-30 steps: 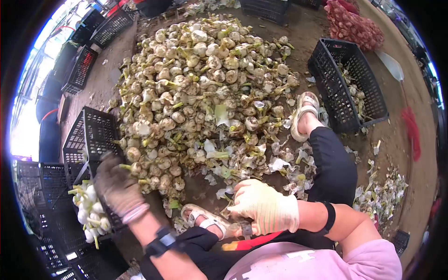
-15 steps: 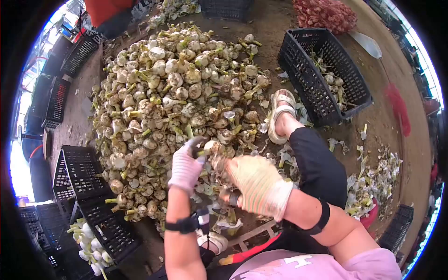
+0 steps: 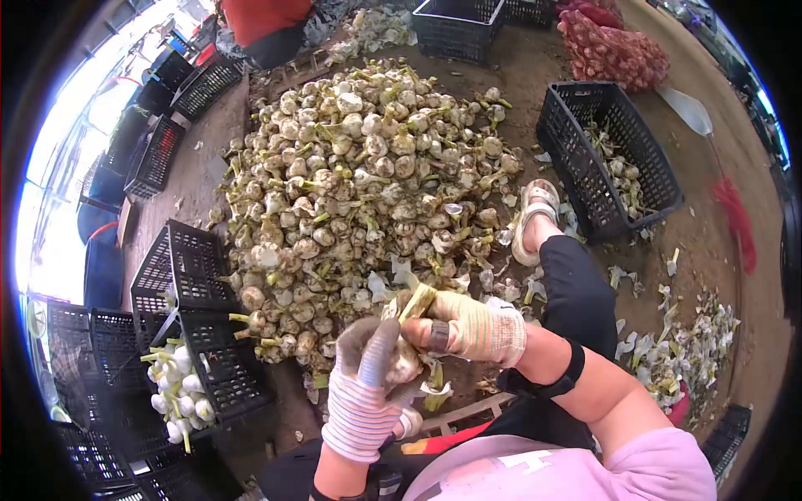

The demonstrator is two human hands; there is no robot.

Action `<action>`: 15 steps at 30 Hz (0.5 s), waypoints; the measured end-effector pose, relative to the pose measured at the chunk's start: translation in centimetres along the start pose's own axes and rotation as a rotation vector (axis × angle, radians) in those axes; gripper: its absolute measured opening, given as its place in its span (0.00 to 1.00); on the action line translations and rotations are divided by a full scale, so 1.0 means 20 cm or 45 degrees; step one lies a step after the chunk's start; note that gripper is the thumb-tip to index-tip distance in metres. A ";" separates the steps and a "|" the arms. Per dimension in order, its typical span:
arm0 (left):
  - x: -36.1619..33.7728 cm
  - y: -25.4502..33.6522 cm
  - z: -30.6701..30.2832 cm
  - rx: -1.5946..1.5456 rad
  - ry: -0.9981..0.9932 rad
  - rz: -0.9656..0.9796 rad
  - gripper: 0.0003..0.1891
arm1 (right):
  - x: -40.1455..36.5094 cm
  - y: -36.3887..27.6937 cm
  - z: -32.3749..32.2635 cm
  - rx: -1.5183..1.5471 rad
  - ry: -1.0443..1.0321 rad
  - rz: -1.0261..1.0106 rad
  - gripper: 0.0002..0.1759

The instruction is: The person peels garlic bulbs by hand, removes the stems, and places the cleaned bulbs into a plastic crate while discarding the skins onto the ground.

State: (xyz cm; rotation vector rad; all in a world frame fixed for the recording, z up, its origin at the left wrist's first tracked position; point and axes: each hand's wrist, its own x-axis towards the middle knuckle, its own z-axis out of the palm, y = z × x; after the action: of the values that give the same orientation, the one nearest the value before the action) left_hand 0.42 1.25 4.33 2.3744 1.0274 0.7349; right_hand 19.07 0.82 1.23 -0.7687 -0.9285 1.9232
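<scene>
Both of my hands wear striped work gloves and meet low in front of me. My left hand [image 3: 365, 380] is wrapped round a garlic bulb [image 3: 407, 365], its dark-coated fingers curled up the near side. Pressed against the same bulb, my right hand [image 3: 472, 327] pinches the thick yellow-green stalk [image 3: 418, 302], a dark band around its thumb. Loose papery skin hangs just below the bulb. Beyond my hands rises a big heap of unpeeled garlic [image 3: 351, 179], dirty and stalked.
A black crate [image 3: 585, 159] with some garlic stands at right, beside my sandalled foot [image 3: 537, 219]. Cleaned white bulbs [image 3: 180, 392] lie in a crate at left. Peeled skins [image 3: 685, 351] litter the right floor. A red net sack [image 3: 614, 54] and another person [image 3: 263, 25] are farther back.
My left hand has come down and turned round a bulb, while my right hand has closed in beside it on the stalk. The view has shifted, so the heap sits farther right and lower.
</scene>
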 end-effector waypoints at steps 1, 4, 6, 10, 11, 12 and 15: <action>-0.03 -0.02 0.01 0.050 0.009 0.039 0.42 | 0.00 0.01 0.00 -0.004 -0.004 0.001 0.14; -0.05 0.00 0.00 0.017 0.059 -0.024 0.40 | -0.01 0.06 -0.02 -0.222 -0.079 0.048 0.14; -0.07 -0.02 0.02 -0.067 0.089 -0.083 0.40 | -0.04 0.06 0.01 -0.124 -0.053 0.111 0.15; -0.04 -0.01 0.03 -0.850 0.089 -0.641 0.40 | -0.02 0.08 0.06 -0.007 0.044 -0.052 0.15; -0.04 -0.04 0.07 -1.369 0.177 -0.831 0.40 | -0.02 0.08 0.05 -0.008 0.051 -0.047 0.15; -0.03 -0.06 0.10 -1.891 0.265 -1.014 0.41 | -0.01 0.08 0.04 -0.028 -0.014 -0.083 0.15; -0.04 -0.10 0.13 -2.277 0.104 -1.025 0.42 | 0.00 0.06 0.02 -0.070 -0.170 -0.080 0.16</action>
State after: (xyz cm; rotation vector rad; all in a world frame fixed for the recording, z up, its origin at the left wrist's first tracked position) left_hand 0.51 1.44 1.04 0.3627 0.6447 0.8063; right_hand 18.21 0.27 0.35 -0.6408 -1.0780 1.9194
